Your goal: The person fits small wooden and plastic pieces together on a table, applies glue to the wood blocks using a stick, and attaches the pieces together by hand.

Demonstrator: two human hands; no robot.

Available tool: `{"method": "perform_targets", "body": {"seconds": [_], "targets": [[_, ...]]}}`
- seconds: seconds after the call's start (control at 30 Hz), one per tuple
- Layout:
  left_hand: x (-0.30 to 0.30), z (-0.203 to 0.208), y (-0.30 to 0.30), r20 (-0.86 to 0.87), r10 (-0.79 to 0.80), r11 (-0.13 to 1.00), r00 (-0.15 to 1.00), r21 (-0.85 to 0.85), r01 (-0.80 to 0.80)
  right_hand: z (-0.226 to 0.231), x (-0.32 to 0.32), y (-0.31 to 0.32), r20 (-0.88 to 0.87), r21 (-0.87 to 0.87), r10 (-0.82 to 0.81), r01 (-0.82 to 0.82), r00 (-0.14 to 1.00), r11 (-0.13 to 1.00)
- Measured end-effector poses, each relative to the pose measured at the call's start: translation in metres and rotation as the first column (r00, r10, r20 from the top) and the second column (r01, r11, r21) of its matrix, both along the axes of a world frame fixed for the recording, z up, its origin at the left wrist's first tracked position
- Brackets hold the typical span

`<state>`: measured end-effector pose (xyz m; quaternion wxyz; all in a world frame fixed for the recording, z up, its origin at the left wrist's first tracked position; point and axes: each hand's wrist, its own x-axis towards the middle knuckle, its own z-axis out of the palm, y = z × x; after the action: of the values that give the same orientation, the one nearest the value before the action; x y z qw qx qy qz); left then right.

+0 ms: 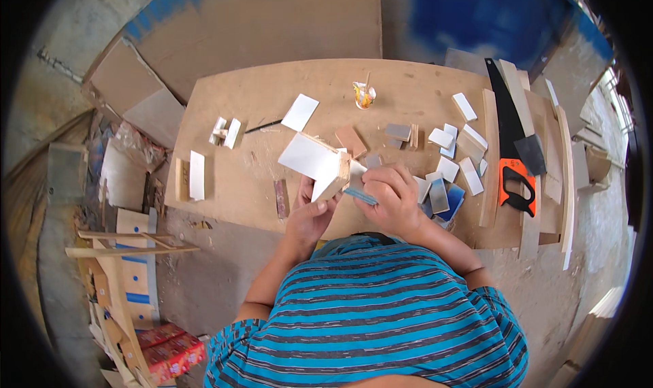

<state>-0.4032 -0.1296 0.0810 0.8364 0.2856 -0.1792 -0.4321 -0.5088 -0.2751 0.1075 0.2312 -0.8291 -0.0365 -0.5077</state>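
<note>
Near the front edge of the table, my left hand (pixel 309 221) is closed around a piece made of white-faced boards (pixel 309 157) joined at an angle, with raw wood edges showing. My right hand (pixel 391 196) grips a small block with a bluish edge (pixel 360 196), right beside the boards' wood end. Whether block and boards touch, I cannot tell. A brown wood offcut (pixel 351 140) lies just beyond the boards. Close to my right hand is a pile of small white, grey and blue blocks (pixel 441 196). A dark reddish strip (pixel 281 199) rests left of my left hand.
A handsaw with an orange handle (pixel 507 165) lies on long boards at the right. A small stained cup (pixel 364 97) with a stick stands at the back. Farther left are a dark pencil-like stick (pixel 263 125), a white panel (pixel 300 112) and small white-faced assemblies (pixel 196 175).
</note>
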Motion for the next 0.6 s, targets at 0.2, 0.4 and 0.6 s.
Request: {"method": "perform_targets", "body": {"seconds": [0.2, 0.4, 0.6], "targets": [[0.003, -0.002, 0.003, -0.005, -0.063, 0.998, 0.998, 0.016, 0.063, 0.004, -0.003, 0.000, 0.029, -0.016, 0.038, -0.037, 0.999, 0.999], [0.012, -0.016, 0.007, -0.018, -0.024, 0.999, 1.000, 0.032, 0.025, -0.017, -0.007, -0.005, -0.006, 0.071, 0.035, -0.034, 0.999, 0.997], [0.007, -0.012, 0.013, 0.137, 0.174, 0.969, 0.975, 0.152, -0.194, -0.095, -0.024, -0.021, -0.378, -0.009, -0.071, 0.073, 0.923, 0.997]]}}
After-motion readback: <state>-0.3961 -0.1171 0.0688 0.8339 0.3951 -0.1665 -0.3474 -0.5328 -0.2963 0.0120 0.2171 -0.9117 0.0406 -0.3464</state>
